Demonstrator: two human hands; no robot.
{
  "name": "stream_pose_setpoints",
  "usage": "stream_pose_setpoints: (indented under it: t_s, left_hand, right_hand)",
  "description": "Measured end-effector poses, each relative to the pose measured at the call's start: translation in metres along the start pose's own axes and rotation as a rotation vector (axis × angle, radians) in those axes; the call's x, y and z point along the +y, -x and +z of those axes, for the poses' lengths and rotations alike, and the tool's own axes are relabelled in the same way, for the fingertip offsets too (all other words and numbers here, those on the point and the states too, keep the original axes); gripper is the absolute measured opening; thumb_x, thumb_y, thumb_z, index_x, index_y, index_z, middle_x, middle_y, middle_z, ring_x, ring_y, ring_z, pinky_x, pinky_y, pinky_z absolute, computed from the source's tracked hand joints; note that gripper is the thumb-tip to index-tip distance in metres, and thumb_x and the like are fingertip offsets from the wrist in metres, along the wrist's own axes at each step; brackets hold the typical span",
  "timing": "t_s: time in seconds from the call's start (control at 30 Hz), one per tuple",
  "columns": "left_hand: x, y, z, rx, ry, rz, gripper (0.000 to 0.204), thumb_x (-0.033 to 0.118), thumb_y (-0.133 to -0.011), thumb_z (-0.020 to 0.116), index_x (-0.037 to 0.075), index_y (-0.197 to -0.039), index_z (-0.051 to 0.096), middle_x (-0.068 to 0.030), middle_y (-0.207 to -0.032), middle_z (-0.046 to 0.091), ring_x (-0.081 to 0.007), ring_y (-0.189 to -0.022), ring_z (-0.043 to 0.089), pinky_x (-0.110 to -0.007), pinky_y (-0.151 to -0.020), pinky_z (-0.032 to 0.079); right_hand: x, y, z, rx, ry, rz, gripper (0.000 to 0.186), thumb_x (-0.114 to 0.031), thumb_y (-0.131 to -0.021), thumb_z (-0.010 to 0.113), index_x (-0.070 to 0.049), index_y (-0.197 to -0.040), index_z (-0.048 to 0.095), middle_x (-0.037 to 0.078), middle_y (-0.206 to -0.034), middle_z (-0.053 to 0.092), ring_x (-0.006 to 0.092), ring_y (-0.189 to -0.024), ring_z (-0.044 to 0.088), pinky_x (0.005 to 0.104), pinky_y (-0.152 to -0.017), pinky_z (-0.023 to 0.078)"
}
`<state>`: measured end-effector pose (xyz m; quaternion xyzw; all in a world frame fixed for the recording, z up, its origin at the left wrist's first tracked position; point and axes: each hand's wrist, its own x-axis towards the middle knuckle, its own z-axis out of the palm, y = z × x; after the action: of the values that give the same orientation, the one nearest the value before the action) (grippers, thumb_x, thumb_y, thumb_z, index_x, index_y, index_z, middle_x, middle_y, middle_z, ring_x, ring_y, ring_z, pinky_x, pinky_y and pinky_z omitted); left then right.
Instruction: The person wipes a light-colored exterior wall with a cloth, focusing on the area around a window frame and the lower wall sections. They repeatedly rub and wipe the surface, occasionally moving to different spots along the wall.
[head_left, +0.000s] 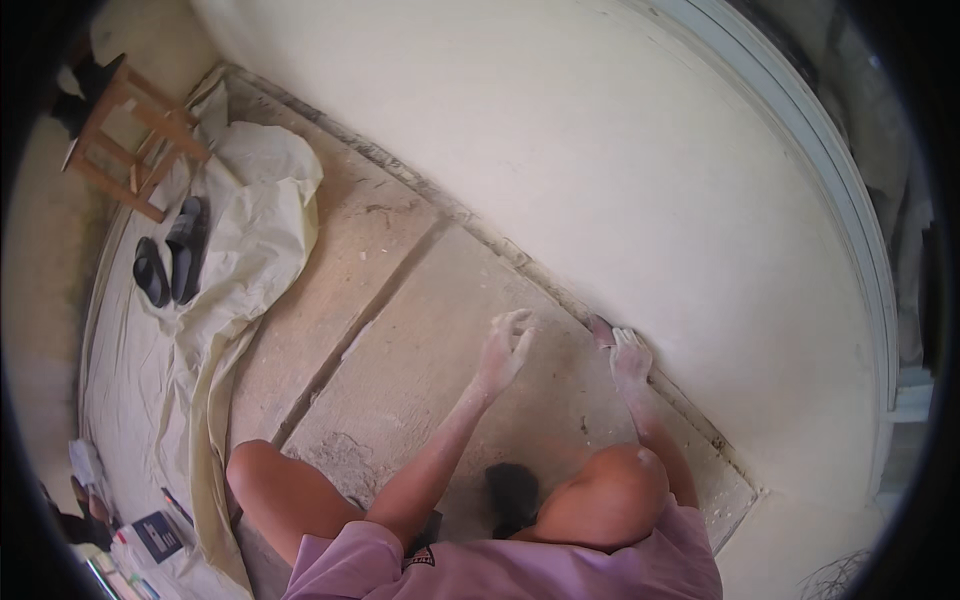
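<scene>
My left hand, coated in pale dust, is raised over the bare floor slab, fingers apart and loosely curved around nothing. My right hand, equally dusty, is at the foot of the pale wall, closed on a small flat pinkish piece whose material I cannot make out. The piece touches or nearly touches the grimy strip where wall meets floor. Both forearms reach forward between and beside my bent knees.
At left, a crumpled cream drop cloth covers part of the floor, with dark slide sandals and a wooden stool on it. A dark boxy item and other objects lie lower left. A groove crosses the slab. A framed opening curves along the right.
</scene>
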<state>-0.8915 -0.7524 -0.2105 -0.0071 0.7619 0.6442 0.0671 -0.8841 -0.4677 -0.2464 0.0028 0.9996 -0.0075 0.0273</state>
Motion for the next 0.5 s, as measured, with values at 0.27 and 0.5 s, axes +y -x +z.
stream_pose_setpoints:
  t_s: [0.27, 0.5]
  left_hand:
    - [0.052, 0.05, -0.062, -0.05, 0.092, -0.158, 0.04, 0.031, -0.092, 0.052, -0.003, -0.114, 0.059, -0.0219, -0.108, 0.063, -0.0318, -0.104, 0.06, -0.041, -0.091, 0.046]
    - [0.197, 0.152, -0.254, 0.43, 0.059, -0.205, 0.042, 0.032, -0.092, 0.054, -0.003, -0.115, 0.058, -0.0226, -0.109, 0.062, -0.0341, -0.105, 0.06, -0.041, -0.092, 0.046]
  right_hand:
    - [-0.128, -0.014, -0.121, -0.254, -0.964, 0.007, 0.04, -0.021, -0.095, 0.052, 0.01, -0.118, 0.057, 0.018, -0.101, 0.065, 0.0245, -0.089, 0.061, 0.0348, -0.074, 0.049]
    - [-0.233, -0.039, -0.226, -0.456, -0.926, -0.34, 0.038, -0.022, -0.094, 0.056, 0.009, -0.116, 0.059, 0.014, -0.101, 0.066, 0.0212, -0.087, 0.061, 0.0322, -0.069, 0.049]
